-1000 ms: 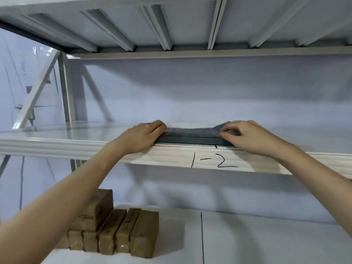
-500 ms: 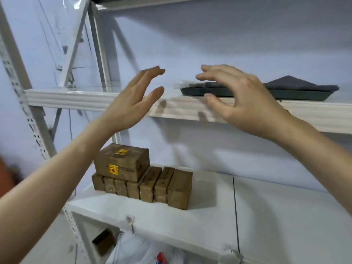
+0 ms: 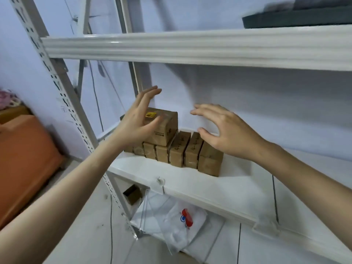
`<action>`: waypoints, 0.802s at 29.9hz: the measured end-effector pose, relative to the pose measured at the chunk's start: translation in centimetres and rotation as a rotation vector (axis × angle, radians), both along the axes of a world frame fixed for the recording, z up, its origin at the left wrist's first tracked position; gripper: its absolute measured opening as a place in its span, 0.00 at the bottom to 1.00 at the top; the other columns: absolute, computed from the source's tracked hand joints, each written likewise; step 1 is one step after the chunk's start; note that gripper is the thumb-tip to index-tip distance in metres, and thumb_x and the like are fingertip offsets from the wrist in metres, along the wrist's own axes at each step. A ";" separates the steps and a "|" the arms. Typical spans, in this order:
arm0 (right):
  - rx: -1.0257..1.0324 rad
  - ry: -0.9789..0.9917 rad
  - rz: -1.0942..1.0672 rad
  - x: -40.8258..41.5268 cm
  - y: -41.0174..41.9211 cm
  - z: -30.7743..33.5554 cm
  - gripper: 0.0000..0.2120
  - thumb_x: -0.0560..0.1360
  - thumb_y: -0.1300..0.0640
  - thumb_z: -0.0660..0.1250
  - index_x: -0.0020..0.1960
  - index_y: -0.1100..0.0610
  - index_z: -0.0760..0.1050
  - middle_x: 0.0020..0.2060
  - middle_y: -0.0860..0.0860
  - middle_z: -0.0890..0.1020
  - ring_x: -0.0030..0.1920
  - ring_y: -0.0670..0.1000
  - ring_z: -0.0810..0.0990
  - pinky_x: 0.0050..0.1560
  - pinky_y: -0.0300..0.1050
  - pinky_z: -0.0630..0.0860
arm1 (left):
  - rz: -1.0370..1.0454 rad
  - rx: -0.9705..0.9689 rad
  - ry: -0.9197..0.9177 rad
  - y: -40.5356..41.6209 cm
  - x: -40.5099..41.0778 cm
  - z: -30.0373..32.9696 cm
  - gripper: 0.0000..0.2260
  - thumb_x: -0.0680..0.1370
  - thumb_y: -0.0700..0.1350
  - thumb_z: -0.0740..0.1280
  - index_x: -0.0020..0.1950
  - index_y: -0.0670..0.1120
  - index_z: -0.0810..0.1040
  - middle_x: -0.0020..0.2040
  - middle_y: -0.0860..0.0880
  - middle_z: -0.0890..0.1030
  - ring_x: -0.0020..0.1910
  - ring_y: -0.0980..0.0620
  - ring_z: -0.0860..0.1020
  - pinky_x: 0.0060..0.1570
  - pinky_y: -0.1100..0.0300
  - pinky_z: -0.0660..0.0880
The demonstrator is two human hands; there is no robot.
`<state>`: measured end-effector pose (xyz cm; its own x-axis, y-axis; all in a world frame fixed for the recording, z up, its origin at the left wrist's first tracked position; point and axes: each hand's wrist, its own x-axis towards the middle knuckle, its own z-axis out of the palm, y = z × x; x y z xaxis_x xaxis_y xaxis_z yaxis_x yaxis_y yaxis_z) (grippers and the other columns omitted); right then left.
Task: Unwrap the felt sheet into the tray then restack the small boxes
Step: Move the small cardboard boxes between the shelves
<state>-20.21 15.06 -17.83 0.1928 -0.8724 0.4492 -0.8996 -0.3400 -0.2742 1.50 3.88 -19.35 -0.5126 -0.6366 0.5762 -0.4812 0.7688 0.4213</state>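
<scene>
Several small brown boxes (image 3: 181, 153) stand in a row at the left end of the middle shelf (image 3: 190, 180). A larger brown box (image 3: 165, 128) with a yellow label lies on top of the row's left part. My left hand (image 3: 141, 119) hovers open just in front of that larger box, fingers spread. My right hand (image 3: 222, 128) is open above the right end of the row, palm down, holding nothing. The dark tray (image 3: 297, 18) with the grey felt sheet (image 3: 322, 2) in it sits on the upper shelf at the top right.
The white beam of the upper shelf (image 3: 190, 48) crosses above my hands. A perforated rack post (image 3: 62, 96) slants down the left. Below the middle shelf lie a white plastic bag (image 3: 177, 223) and a small dark box (image 3: 132, 193). An orange piece of furniture (image 3: 24, 159) stands at far left.
Both hands have let go of the tray and felt on the upper shelf and dropped to the brown boxes on the middle shelf. My view has swung down and left.
</scene>
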 end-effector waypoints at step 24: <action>0.715 -0.362 -0.252 -11.4 -7.7 -16.7 0.40 0.73 0.49 0.68 0.77 0.49 0.48 0.73 0.56 0.64 0.73 0.54 0.64 0.65 0.43 0.64 | -0.059 0.350 -0.524 -6.6 -16.1 -16.0 0.32 0.75 0.59 0.64 0.74 0.47 0.59 0.72 0.46 0.68 0.73 0.45 0.63 0.69 0.51 0.63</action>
